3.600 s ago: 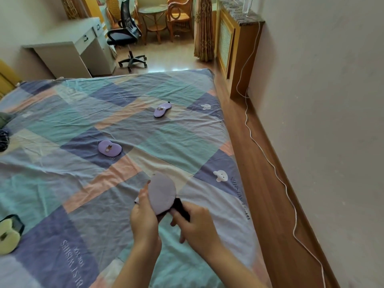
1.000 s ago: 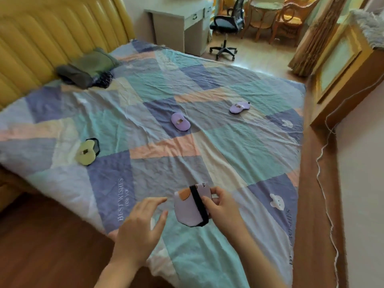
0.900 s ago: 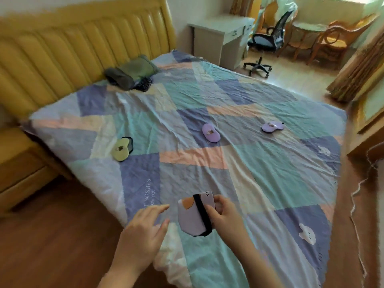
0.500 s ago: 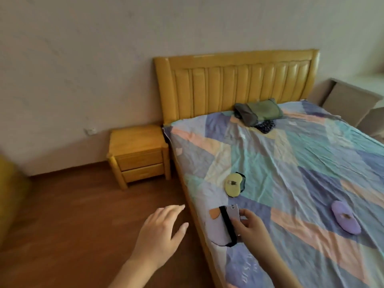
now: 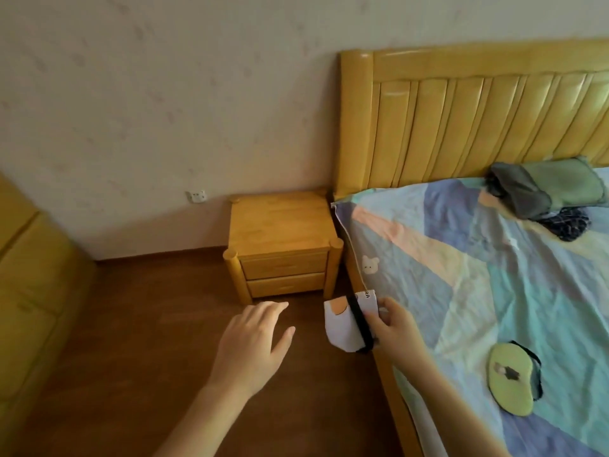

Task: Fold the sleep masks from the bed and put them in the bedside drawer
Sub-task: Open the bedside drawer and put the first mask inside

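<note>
My right hand (image 5: 393, 328) holds a folded pale lilac sleep mask (image 5: 342, 321) with a black strap wrapped round it, above the floor at the bed's edge. My left hand (image 5: 253, 344) is open, fingers spread, stretched out over the floor towards the wooden bedside table (image 5: 281, 232). Both of its drawers (image 5: 285, 267) are shut. A folded green sleep mask (image 5: 510, 379) with a black strap lies on the patchwork bed sheet (image 5: 478, 278), to the right of my right hand.
A yellow padded headboard (image 5: 478, 123) stands behind the bed. Folded dark and green clothes (image 5: 547, 189) lie near it. A yellow cabinet (image 5: 26, 285) stands at the left. Brown wooden floor (image 5: 131, 341) lies between cabinet, bedside table and bed.
The view has swung left from the bed to the bedside table, which is closer. My right hand still holds the folded lilac mask; my left hand has stretched further towards the drawers.
</note>
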